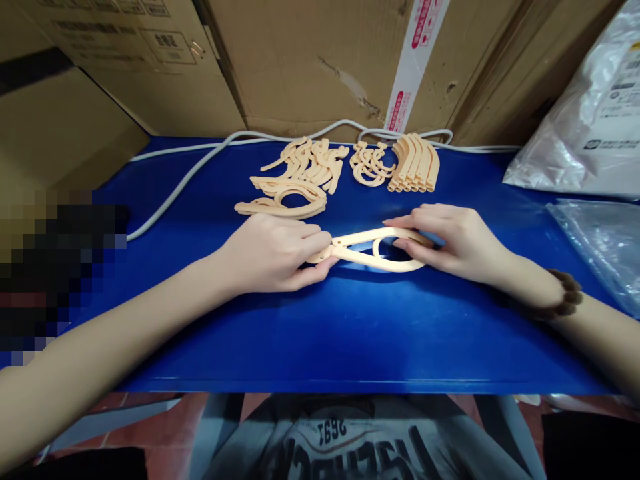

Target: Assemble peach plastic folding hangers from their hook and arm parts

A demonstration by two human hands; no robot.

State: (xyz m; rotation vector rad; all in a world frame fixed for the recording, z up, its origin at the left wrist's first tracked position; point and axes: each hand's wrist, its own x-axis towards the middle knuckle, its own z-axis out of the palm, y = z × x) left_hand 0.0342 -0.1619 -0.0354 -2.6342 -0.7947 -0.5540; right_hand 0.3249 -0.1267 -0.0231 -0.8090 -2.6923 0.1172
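A beige plastic folding hanger (385,267) is held just above the blue tabletop, its two arms meeting at a joint on the left and a curved hook-like loop between them. My left hand (280,253) pinches the jointed end, partly covering it. At the rounded right end, my right hand (450,240) grips the hanger with thumb and fingers, hiding its tip. Right behind my left hand lie folded hangers (300,212) of the same beige plastic.
On the blue table (350,340) farther back are a heap of curved beige pieces (310,163), small beige hooks (370,163) and stacked curved tubes (415,163). A white cable (185,177) runs behind them, before cardboard boxes (310,67). Plastic bags (575,127) lie at right.
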